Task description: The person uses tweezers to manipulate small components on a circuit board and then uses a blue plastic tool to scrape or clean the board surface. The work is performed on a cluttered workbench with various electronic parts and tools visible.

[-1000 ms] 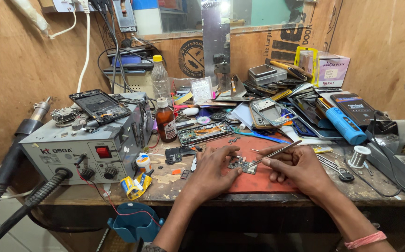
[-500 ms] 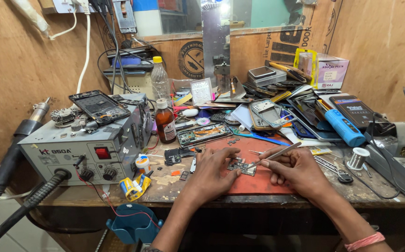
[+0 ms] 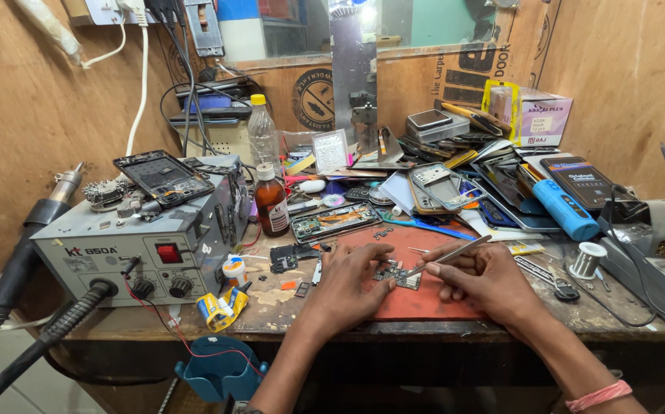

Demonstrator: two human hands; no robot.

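Grey metal hot-air rework station (image 3: 144, 249): left of the red rubber work mat (image 3: 417, 287), unmoved.
Left hand (image 3: 348, 280): on the mat, fingertips pinched on the small green circuit board (image 3: 395, 274), as half a second ago.
Right hand (image 3: 486, 280): closed around slim steel tweezers (image 3: 443, 258); the tip has dropped onto the board at mat centre, so probing continues.

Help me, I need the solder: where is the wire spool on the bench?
In the head view, the solder spool stands at the right of the bench, just beyond the right hand, below the blue cylinder.
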